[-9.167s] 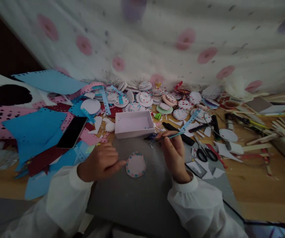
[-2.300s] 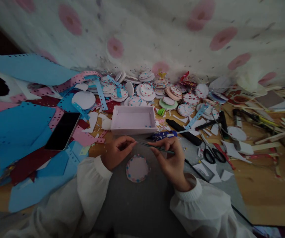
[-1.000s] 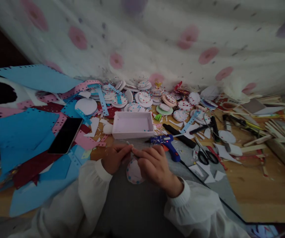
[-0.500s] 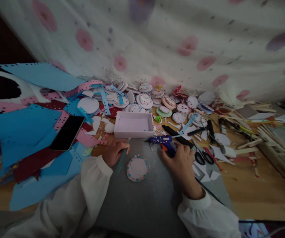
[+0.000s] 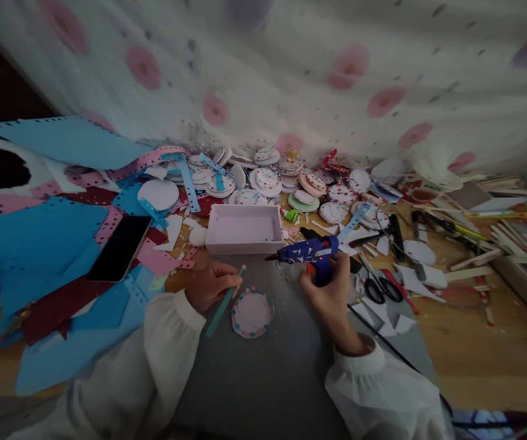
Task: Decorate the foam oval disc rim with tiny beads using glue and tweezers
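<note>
My right hand (image 5: 327, 292) grips the handle of a blue glue gun (image 5: 309, 251), lifted off the grey mat (image 5: 263, 373) with its nozzle pointing left. My left hand (image 5: 208, 286) pinches a thin teal strip (image 5: 221, 308) that slants down to the left beside a round pink disc (image 5: 251, 313) edged with coloured dots. The disc lies flat on the mat between my hands. A shallow white box (image 5: 245, 228) sits just beyond them.
Several decorated discs (image 5: 267, 178) pile up against the dotted cloth wall. A black phone (image 5: 120, 247) lies on blue and pink foam sheets (image 5: 34, 238) at left. Black-handled scissors (image 5: 378, 287), sticks and paper scraps crowd the wooden floor at right. The gun's black cable (image 5: 396, 354) trails right.
My right hand has picked the glue gun up off the mat. The left hand keeps the teal strip, now angled closer to the disc.
</note>
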The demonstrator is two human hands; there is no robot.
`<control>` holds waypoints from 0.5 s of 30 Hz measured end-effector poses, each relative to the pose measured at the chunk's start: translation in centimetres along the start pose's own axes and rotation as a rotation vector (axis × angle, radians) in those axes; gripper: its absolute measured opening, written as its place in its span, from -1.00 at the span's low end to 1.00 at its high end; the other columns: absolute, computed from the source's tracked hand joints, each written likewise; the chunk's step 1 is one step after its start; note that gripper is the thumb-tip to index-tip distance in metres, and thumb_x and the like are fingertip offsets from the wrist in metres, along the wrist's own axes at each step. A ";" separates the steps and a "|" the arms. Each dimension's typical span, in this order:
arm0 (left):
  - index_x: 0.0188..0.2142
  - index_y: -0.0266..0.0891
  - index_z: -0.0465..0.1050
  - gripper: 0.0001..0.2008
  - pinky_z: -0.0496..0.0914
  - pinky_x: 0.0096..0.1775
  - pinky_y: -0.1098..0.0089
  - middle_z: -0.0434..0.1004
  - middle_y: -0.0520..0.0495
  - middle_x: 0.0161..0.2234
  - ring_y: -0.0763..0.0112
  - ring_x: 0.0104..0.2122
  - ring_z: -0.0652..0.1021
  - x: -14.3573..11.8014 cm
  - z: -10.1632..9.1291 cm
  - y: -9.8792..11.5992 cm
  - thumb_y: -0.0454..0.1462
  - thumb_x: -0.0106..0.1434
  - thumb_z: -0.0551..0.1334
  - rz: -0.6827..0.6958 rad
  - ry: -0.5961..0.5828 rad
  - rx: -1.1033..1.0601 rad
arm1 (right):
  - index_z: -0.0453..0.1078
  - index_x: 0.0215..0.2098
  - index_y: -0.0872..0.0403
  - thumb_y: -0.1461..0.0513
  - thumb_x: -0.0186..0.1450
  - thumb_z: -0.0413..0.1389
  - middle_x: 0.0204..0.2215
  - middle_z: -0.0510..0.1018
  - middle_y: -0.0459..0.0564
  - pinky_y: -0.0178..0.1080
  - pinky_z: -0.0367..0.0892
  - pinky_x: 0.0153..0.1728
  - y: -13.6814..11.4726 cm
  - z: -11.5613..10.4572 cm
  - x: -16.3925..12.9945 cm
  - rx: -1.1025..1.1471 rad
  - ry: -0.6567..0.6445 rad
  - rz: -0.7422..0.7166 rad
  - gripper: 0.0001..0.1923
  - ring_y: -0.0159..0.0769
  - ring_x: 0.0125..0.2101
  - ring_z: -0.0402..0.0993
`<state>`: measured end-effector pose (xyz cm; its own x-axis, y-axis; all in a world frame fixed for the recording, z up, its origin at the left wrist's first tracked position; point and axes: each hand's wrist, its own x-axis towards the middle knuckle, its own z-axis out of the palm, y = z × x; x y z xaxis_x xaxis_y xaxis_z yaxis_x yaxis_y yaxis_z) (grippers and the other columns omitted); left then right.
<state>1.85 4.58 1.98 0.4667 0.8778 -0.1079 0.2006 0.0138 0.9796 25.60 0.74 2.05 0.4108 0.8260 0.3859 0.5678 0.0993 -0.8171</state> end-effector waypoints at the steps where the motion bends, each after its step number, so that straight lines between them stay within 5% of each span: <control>1: -0.74 -0.24 0.29 -0.64 0.03 -0.70 0.51 0.18 0.06 -0.78 0.58 -0.76 0.16 0.0 0.0 0.0 -0.14 0.12 0.16 -0.044 -0.053 -0.050 | 0.16 -0.22 -0.03 0.25 0.02 0.17 -0.48 0.31 -0.21 -0.34 0.23 -0.53 0.0 0.3 -0.3 0.027 -0.010 -0.007 -0.62 -0.41 -0.55 0.26; 5: -0.72 -0.25 0.28 -0.66 -0.08 -0.71 0.51 0.07 0.14 -0.81 0.62 -0.78 0.08 0.0 0.0 0.1 -0.18 0.12 0.18 -0.137 -0.153 -0.109 | 0.16 -0.20 -0.02 0.27 0.03 0.16 -0.44 0.34 -0.18 -0.34 0.24 -0.54 0.4 0.9 -1.3 0.041 -0.036 -0.043 -0.62 -0.40 -0.52 0.28; 15: -0.76 -0.24 0.15 -0.64 -0.06 -0.68 0.50 0.07 0.13 -0.80 0.63 -0.76 0.09 0.1 0.0 1.4 -0.25 0.11 0.14 -0.045 -0.231 0.011 | 0.17 -0.17 -0.04 0.30 0.03 0.16 -0.49 0.36 -0.21 -0.32 0.24 -0.55 0.8 0.6 -1.5 0.014 -0.076 -0.002 -0.59 -0.40 -0.56 0.28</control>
<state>2.23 4.70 3.36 0.6413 0.7437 -0.1886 0.2344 0.0442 0.9711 24.98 -0.06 0.53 0.3544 0.8653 0.3545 0.5583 0.1083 -0.8225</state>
